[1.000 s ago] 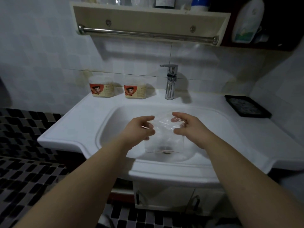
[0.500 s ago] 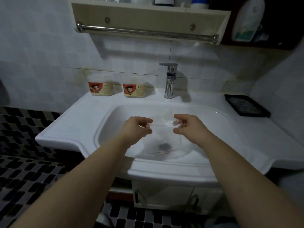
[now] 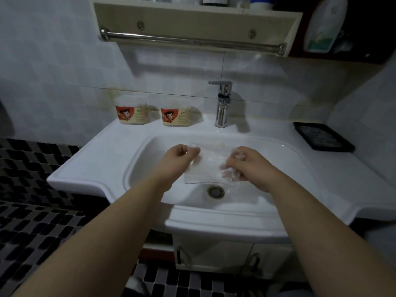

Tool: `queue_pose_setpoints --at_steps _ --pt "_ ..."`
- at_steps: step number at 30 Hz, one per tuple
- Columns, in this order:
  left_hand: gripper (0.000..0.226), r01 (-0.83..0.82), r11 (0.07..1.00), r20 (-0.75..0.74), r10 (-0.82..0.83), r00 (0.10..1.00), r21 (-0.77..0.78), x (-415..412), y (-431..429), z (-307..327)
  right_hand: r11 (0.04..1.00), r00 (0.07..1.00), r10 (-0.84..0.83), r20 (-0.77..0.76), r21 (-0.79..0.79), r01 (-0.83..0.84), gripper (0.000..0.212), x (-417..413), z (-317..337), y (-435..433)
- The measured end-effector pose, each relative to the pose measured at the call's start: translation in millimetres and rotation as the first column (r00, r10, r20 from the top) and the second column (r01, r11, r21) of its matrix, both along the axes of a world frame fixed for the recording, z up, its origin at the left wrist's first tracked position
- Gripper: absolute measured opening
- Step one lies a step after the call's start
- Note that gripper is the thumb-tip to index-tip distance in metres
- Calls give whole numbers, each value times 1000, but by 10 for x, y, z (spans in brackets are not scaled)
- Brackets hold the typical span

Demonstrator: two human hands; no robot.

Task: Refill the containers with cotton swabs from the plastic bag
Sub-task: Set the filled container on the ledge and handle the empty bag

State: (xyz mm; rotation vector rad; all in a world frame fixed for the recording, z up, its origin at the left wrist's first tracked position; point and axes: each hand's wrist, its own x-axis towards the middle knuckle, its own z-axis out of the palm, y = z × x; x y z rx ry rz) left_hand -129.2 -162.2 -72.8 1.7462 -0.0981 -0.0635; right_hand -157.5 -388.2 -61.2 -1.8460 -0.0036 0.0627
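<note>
Spread wider than a moment ago, both grips now stretch the bag across the basin instead of letting it hang, and the drain shows below it.

On the white ceramic sink (image 3: 107, 159), over the bowl, the left grip (image 3: 177, 159) pinches the upper left corner of the clear flat plastic bag (image 3: 207, 166), while the right grip (image 3: 250, 168) is clamped round its right edge, film bunched over the fingers. The bag hangs in the air, touching nothing else. Two small translucent containers with red cartoon labels (image 3: 131, 112) (image 3: 175, 113) stand side by side at the back left of the surface, well apart from the hands, lids seemingly on. Swabs inside the bag are too blurred to make out. The step looks like opening the bag; next, its mouth must part and a container must be uncapped.
</note>
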Motion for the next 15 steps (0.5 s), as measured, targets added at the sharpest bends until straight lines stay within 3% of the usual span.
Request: queue_pose_setpoints --at_steps 2,5,10,15 --pt "28 78 985 -83 -92 992 -151 -24 -8 11 996 1000 -27 -10 89 28 8 -21 31 15" --pt "14 124 958 -118 -159 980 -259 -72 -37 30 978 998 -62 32 202 54 13 -46 66 23" --pt "25 25 865 -212 -150 966 -500 -80 -18 168 904 1000 -2 13 428 -4 40 -78 165 42" --pt "15 -98 801 -311 -113 944 -591 -44 -5 178 842 990 84 -112 539 -10 23 -74 176 22"
